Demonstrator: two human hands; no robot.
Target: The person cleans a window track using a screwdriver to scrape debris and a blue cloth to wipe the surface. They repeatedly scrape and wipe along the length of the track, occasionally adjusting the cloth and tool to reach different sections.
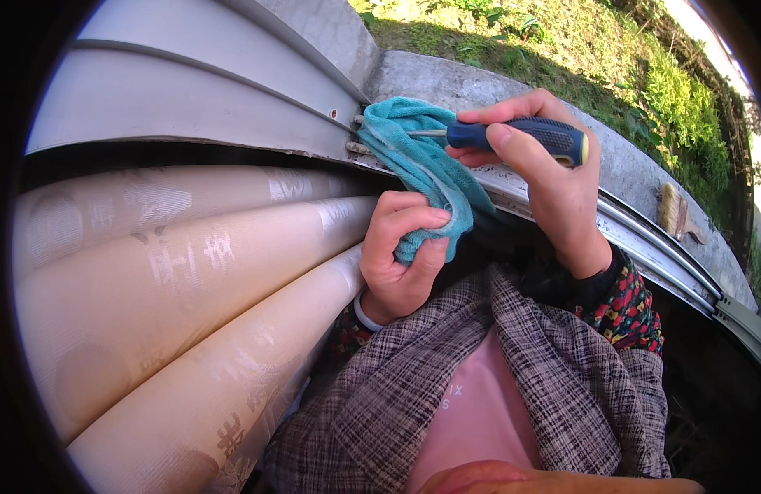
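Note:
My right hand [550, 167] grips the blue handle of a screwdriver [516, 137], its metal shaft pointing left into a teal cloth [417, 148]. The tip is hidden in the cloth's folds. My left hand [402, 253] is closed on the cloth's bunched lower end. The upper part of the cloth lies over the window track [510, 197], against the lower corner of the sliding window frame [331, 117].
A bristle brush [674, 213] lies on the concrete ledge [634, 173] at the right. Patterned beige curtain folds [220, 259] hang at the left, below the window panel. Grass and plants [683, 99] grow beyond the ledge.

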